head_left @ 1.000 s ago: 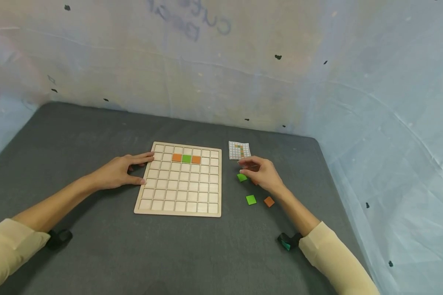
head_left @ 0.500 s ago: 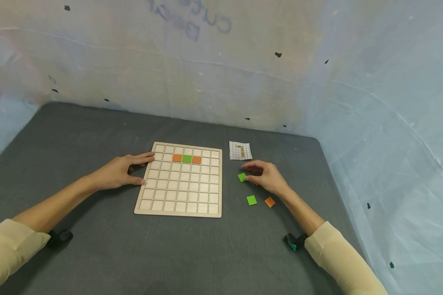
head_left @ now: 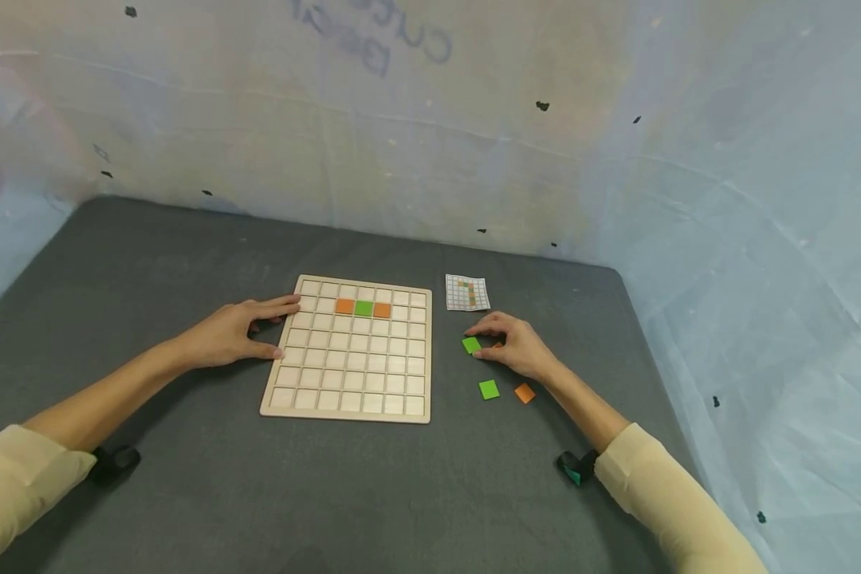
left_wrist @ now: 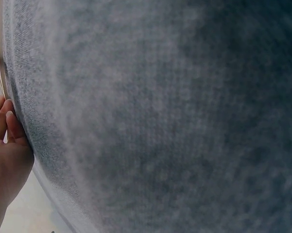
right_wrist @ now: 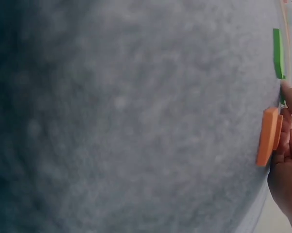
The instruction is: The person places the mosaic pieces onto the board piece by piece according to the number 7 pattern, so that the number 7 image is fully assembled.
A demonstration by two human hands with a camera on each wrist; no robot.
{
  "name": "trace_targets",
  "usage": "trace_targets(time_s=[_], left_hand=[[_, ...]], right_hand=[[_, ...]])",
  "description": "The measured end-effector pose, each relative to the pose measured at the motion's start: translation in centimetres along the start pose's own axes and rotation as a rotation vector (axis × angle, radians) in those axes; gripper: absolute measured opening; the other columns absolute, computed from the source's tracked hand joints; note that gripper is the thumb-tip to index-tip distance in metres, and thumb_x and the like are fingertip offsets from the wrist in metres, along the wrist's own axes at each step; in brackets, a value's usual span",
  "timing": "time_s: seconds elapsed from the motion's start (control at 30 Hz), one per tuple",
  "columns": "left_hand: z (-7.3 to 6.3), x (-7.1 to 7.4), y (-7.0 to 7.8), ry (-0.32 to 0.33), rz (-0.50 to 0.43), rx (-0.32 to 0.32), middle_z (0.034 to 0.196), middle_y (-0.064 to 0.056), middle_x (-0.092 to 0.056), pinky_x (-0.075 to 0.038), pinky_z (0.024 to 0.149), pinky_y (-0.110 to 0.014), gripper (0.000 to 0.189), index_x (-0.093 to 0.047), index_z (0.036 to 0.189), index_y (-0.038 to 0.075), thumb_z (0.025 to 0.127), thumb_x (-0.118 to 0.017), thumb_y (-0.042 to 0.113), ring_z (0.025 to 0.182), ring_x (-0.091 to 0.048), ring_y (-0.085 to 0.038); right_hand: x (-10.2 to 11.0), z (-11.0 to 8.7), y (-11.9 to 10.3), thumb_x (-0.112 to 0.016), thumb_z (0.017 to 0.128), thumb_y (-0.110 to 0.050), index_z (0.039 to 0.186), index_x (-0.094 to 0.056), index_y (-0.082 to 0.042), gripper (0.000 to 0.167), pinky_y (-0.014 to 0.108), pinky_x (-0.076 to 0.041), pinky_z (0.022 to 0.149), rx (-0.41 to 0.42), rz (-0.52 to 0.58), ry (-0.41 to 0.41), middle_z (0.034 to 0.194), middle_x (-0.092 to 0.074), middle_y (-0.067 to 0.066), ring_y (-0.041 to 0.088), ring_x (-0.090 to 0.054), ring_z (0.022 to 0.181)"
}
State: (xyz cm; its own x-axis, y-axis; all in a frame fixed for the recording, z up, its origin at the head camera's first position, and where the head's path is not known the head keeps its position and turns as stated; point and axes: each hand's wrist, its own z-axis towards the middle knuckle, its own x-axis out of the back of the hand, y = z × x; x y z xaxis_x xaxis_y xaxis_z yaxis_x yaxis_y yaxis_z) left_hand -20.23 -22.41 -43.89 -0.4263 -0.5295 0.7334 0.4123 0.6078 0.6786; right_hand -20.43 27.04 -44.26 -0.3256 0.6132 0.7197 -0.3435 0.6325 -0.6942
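In the head view a pale wooden grid board (head_left: 351, 383) lies on the dark table, an orange, a green and an orange tile in a row in its upper part. My left hand (head_left: 226, 336) rests along its left edge, thumb and fingers spread and touching the rim. Right of the board, my right hand (head_left: 518, 347) has thumb and forefinger at opposite edges of a green tile (head_left: 471, 345), pinching it on the table. An orange tile (head_left: 498, 345) shows partly under that hand. The right wrist view catches the fingers (right_wrist: 291, 104) at its right edge.
A small printed grid card (head_left: 467, 292) lies beyond the right hand. Nearer the body are another green tile (head_left: 489, 390) and an orange tile (head_left: 524, 393). Pale sheeting (head_left: 430, 159) rises behind the table and at its sides.
My right hand first drew slightly back to the right from the green tile, then brought thumb and forefinger to its edges. The left hand and the board stay still.
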Motion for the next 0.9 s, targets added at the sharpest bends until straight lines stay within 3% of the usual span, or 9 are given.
trace_targets(time_s=[0.1, 0.7, 0.9], left_hand=[[-0.17, 0.17, -0.08, 0.0, 0.006, -0.002, 0.16, -0.005, -0.034, -0.048, 0.089, -0.039, 0.082, -0.04, 0.154, 0.013, 0.085, -0.078, 0.039, 0.119, -0.053, -0.018], [0.13, -0.09, 0.11, -0.001, 0.001, 0.0, 0.159, -0.005, -0.035, -0.048, 0.088, -0.038, 0.082, -0.039, 0.154, 0.013, 0.086, -0.078, 0.037, 0.119, -0.054, -0.018], [0.2, 0.0, 0.06, -0.004, 0.007, 0.008, 0.159, -0.005, -0.036, -0.048, 0.089, -0.039, 0.083, -0.039, 0.154, 0.013, 0.085, -0.078, 0.039, 0.118, -0.054, -0.019]], right_hand=[[-0.45, 0.03, 0.03, -0.081, 0.085, -0.018, 0.12, -0.073, -0.018, 0.036, 0.035, -0.045, 0.077, 0.0, -0.018, 0.007, 0.117, -0.061, -0.002, 0.016, -0.056, 0.099], [-0.72, -0.25, 0.36, -0.081, 0.084, -0.018, 0.109, -0.076, -0.019, 0.026, 0.032, -0.046, 0.072, -0.003, -0.012, 0.068, 0.109, -0.061, -0.003, 0.015, -0.056, 0.089], [-0.69, -0.14, 0.13, -0.081, 0.085, -0.018, 0.108, -0.075, -0.017, 0.023, 0.034, -0.048, 0.081, 0.021, -0.038, 0.094, 0.109, -0.065, -0.002, 0.014, -0.059, 0.094]])
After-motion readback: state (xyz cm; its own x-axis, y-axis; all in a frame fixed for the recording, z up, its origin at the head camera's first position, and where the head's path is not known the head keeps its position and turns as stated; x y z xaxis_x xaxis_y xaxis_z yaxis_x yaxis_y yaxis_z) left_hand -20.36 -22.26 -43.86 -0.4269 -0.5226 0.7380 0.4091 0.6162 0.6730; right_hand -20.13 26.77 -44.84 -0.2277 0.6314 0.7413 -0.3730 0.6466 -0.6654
